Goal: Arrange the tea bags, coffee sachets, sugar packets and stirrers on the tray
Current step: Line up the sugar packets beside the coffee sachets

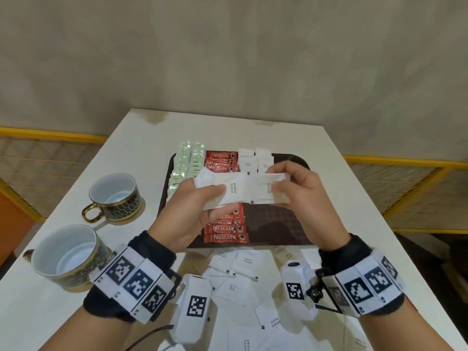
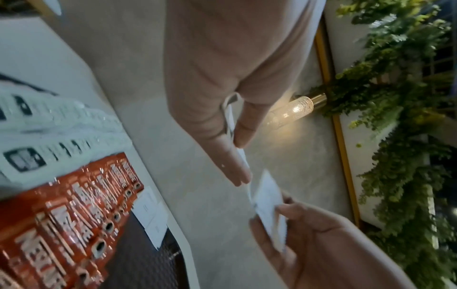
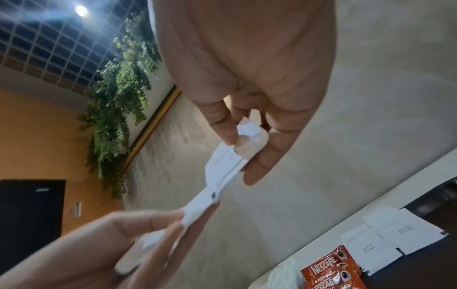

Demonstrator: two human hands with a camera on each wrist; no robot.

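Observation:
Both hands hold a fanned stack of white sugar packets [image 1: 240, 191] above the dark brown tray [image 1: 278, 224]. My left hand [image 1: 210, 196] pinches the stack's left end, thumb on top. My right hand [image 1: 283, 188] pinches the right end. On the tray lie two columns of green tea bags [image 1: 188, 160], a column of red coffee sachets [image 1: 224, 160] and white sugar packets [image 1: 255, 158] at the back right. The left wrist view shows my left hand [image 2: 235, 148] gripping the packets [image 2: 269, 205] edge-on. In the right wrist view my right hand [image 3: 245, 148] pinches the same packets [image 3: 222, 172].
Several loose sugar packets [image 1: 243, 274] lie on the white table [image 1: 354, 198] between the tray's near edge and me. Two black-and-gold cups [image 1: 114, 196] [image 1: 65, 257] stand at the left. The tray's right half [image 1: 286, 219] is bare.

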